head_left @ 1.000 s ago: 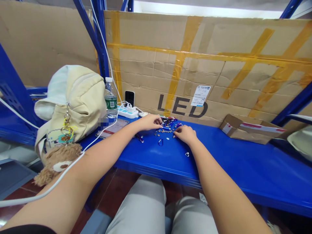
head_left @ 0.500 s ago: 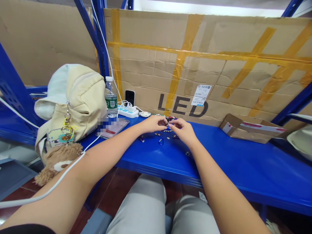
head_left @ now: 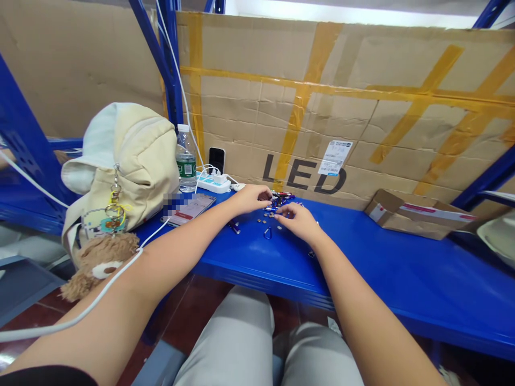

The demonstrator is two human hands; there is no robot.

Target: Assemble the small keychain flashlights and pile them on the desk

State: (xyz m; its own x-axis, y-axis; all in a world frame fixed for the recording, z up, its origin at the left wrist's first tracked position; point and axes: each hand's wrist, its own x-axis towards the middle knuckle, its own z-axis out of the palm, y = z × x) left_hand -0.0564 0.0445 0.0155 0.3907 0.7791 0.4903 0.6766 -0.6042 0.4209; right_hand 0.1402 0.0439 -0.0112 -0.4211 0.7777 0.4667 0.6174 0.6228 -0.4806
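1 cardboard sheet [head_left: 241, 120], taped and printed "LED": stood upright well behind the blue clip [head_left: 267, 234].
1 blue table [head_left: 386, 268]: spread beneath the clip and to both sides of it.
1 cream backpack [head_left: 151, 155], hung with 1 brown plush toy [head_left: 102, 262]: placed well left of the clip.
1 small cardboard box [head_left: 420, 217], top open: placed well right of the clip.
1 water bottle [head_left: 186, 161], upright: set behind and left of the clip.
1 white power strip [head_left: 213, 183]: laid behind and left of the clip, with cables plugged in.
1 phone [head_left: 195, 209], screen up: laid left of the clip.
1 left hand [head_left: 255, 198]: held behind the clip, at the heap, fingers curled; whether anything is gripped cannot be told.
1 right hand [head_left: 300, 221]: held behind and right of the clip, fingers bent, thumb and forefinger brought near each other; any grip cannot be told.
1 heap of shiny coloured tubes [head_left: 284, 197]: piled behind the clip, partly hidden by the hands.
Several small discs [head_left: 264, 221]: scattered near the clip, mostly behind it.
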